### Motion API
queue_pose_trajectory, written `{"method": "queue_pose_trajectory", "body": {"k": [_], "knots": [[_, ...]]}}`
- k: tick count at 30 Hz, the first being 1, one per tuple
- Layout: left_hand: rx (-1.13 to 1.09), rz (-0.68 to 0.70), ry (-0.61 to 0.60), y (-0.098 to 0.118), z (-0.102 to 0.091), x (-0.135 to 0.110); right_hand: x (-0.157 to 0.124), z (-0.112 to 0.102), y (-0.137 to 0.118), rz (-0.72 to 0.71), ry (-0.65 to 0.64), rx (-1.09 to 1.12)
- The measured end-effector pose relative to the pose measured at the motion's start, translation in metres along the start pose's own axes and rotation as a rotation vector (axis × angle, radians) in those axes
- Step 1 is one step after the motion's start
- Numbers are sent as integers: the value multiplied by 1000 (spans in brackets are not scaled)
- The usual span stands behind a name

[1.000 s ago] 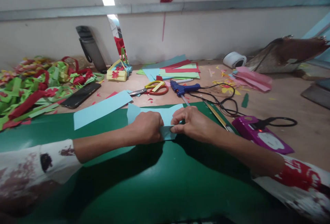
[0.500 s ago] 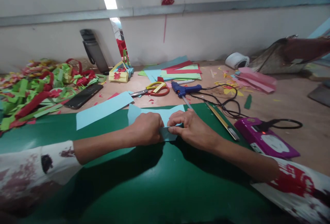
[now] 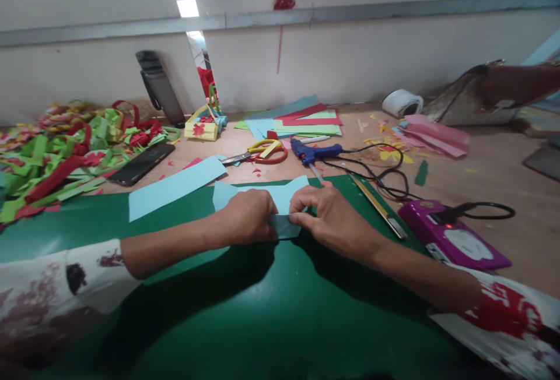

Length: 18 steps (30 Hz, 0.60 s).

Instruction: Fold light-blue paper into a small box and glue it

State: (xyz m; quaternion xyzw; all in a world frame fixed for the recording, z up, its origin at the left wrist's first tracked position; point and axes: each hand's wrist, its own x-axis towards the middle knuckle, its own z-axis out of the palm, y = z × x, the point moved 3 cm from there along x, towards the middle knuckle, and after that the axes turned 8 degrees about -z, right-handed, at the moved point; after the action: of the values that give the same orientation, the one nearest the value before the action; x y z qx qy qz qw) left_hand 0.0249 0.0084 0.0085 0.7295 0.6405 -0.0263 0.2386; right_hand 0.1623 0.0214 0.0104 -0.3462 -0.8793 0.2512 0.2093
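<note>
On my far left, the pile of cut paper [image 3: 79, 147] and the phone [image 3: 142, 163] lie just where they were half a second ago. The loose blue strip [image 3: 177, 187], flat and partly over the green surface [image 3: 245, 322], hasn't stirred either, nor have the scissors [image 3: 266, 151] beyond it.

My left hand [image 3: 248, 215] has drifted a touch leftward, its fingers curled over the pale blue sheet [image 3: 284, 196] and pressing it down; their tips are tucked away, so I cannot tell exactly how they grip. The sheet has slid a little left too. It lies on the green surface between my hands, its near edge doubled into a narrow flap [image 3: 286, 228], its far corners lifting slightly.

My right hand [image 3: 330, 214] pinches that flap's upper edge between thumb and forefinger. The thumb has moved slightly rightward, leaving more of the flap showing between my hands. I take this as working along the crease: the fold looks formed but perhaps not yet pressed sharp.

Farther right, the glue gun [image 3: 317, 151], the knife [image 3: 378, 205] and the purple power box [image 3: 420, 217] on the tabletop [image 3: 494, 176] sit unchanged.
</note>
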Motion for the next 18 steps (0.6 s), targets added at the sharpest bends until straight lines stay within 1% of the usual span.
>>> {"method": "queue_pose_trajectory", "body": {"k": [5,9,13,18], "knots": [[-119,54,-5,0,-2,4,0,2,-1,-15,-28,-41],[-217,65,-7,2,-1,6,-1,3,-1,-46,-21,-60],[-342,37,0,0,-6,3,-1,0,-1,-43,-13,-58],[-423,-19,4,-7,-12,-1,-2,-1,-3,-61,-11,-57]]}}
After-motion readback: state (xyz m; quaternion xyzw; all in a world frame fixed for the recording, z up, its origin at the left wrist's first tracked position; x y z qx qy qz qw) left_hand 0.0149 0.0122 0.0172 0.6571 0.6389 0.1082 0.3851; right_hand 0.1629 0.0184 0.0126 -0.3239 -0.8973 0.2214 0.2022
